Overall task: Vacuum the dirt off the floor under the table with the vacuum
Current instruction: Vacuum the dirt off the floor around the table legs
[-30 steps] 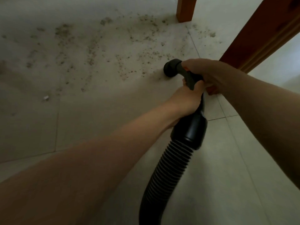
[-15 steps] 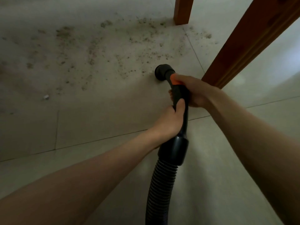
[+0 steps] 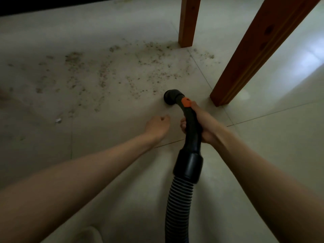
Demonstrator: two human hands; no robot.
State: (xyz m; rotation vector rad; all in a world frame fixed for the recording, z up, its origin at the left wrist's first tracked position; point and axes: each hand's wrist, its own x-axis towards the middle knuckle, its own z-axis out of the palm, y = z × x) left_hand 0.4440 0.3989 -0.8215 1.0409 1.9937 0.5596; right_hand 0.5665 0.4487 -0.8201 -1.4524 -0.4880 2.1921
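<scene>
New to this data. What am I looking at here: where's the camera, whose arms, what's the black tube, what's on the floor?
No robot: the camera sits on a person's head, looking forward and down, so both arms reaching in from below are theirs. The right hand grips the black vacuum handle, which has an orange button; the ribbed hose runs back toward the bottom edge. The nozzle sits at the near edge of the dirt, brown specks scattered across the pale tiled floor. The left hand is off the vacuum, fingers loosely curled, holding nothing. The two wooden posts are table legs. A small white scrap lies to the left.
</scene>
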